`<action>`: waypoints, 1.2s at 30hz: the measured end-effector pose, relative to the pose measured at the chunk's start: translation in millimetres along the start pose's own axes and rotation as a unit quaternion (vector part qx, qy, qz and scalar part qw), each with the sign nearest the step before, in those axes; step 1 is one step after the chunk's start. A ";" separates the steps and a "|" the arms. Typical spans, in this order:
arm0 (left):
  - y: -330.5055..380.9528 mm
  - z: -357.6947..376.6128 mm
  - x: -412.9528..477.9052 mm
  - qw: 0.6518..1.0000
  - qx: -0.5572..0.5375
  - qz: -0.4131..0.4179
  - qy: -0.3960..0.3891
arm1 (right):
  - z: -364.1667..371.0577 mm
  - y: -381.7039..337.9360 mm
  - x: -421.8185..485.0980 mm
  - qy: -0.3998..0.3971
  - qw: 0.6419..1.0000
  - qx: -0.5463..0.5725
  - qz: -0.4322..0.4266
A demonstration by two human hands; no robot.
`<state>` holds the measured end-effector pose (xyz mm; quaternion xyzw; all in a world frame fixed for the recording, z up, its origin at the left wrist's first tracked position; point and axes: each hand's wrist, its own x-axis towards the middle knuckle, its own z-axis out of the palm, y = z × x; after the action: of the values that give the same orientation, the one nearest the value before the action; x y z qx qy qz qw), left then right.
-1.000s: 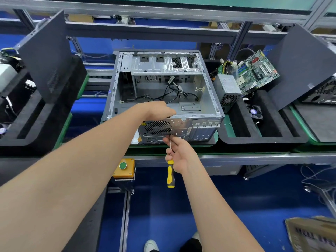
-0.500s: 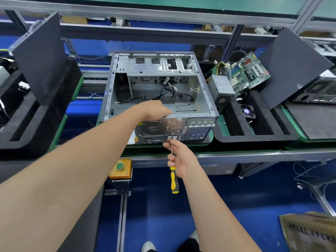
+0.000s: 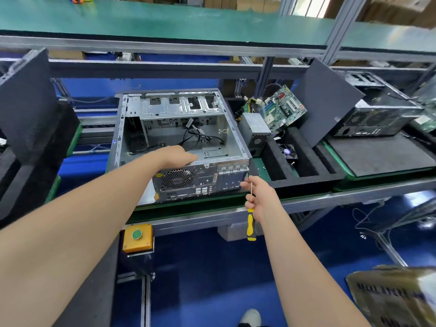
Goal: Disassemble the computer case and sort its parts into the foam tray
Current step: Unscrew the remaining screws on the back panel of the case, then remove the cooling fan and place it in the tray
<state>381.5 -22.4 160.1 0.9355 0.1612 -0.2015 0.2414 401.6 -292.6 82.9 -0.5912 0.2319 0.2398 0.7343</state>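
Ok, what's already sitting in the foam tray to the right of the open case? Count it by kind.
In the foam tray:
Power supply: 1
Motherboard: 1
Fan: 1
Side panel, leaning: 1
Total: 4

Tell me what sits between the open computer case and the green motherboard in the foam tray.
A grey power supply stands between the computer case and the motherboard, in the foam tray, as the head view shows.
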 end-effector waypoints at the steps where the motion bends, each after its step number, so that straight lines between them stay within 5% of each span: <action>1: 1.9 -1.5 1.4 1.000 0.010 -0.007 -0.019 | -6.8 -8.8 5.6 0.013 1.000 -0.004 -0.009; 9: 36.9 -9.0 14.9 0.990 0.075 -0.087 -0.087 | -29.0 -70.7 81.2 0.039 0.997 -0.056 -0.023; 15: 56.0 -6.2 38.0 0.991 -0.005 -0.115 -0.061 | -35.1 -92.1 146.2 0.030 0.994 -0.103 0.012; 21: 109.6 -1.6 52.2 0.970 -0.162 -0.046 0.176 | -41.3 -98.2 184.8 -0.007 0.992 -0.114 0.054; 24: 147.4 7.1 55.0 0.925 -0.163 0.036 0.342 | -43.8 -102.1 192.7 -0.013 0.992 -0.109 0.062; 26: 172.1 16.5 56.7 0.907 -0.136 0.111 0.384 | -46.4 -104.2 194.3 -0.005 0.993 -0.098 0.065; 29: 207.1 37.9 64.6 0.919 -0.092 0.187 0.334 | -49.1 -112.2 197.7 -0.005 0.994 -0.084 0.064; 36: 241.5 110.1 106.1 0.995 0.010 0.086 0.052 | -73.8 -117.7 206.5 -0.041 0.995 0.065 0.068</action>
<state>536.9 -258.4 117.0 0.9575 0.0908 -0.1326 0.2393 631.6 -370.7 28.8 -0.5147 0.2569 0.2978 0.7619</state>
